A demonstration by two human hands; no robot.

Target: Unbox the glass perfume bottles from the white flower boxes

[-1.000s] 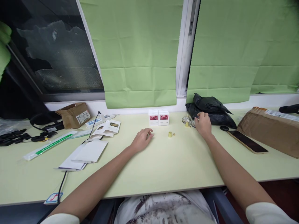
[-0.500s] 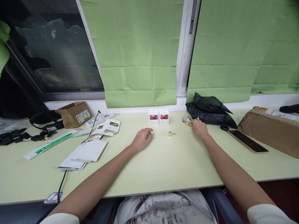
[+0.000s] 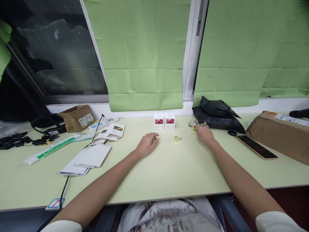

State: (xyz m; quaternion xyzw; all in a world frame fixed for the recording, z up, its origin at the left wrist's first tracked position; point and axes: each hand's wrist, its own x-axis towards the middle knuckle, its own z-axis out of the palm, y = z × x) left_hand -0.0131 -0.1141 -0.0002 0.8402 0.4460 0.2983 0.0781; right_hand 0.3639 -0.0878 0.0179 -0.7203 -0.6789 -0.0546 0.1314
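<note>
One small gold cap stands on the table just left of the right hand, whose grip cannot be told; left hand, fingers loosely curled, lies farther off.

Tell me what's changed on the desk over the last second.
The right hand has moved left, bringing its fingertips to the small gold cylinder by the shiny pieces; whether it grips the cylinder can't be told. The left hand, the other gold cylinder and the white boxes stayed put.
</note>
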